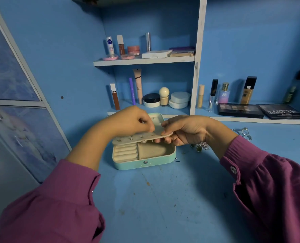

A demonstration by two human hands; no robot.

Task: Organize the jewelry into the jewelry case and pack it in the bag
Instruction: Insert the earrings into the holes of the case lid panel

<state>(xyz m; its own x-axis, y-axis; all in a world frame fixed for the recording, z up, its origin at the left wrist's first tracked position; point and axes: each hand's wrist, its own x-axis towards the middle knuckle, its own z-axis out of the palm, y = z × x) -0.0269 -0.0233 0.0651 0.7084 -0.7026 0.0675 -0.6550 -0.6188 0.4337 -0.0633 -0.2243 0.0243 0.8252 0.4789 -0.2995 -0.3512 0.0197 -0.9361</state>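
Earring step: right hand [180, 130] grips earring panel [142, 136] above open jewelry case [145, 163]; left hand [133, 120] pinches stud, seating it. Next: push post through, fetch rings [245, 133].

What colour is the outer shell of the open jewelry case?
The jewelry case has a light teal, mint-like shell with a cream lining, seen in the head view.

jewelry case [142, 163] on bench [163, 199] | earring panel [138, 138] above case tray | rings [245, 133] right of case | eyeshadow palettes [240, 110] on shelf behind
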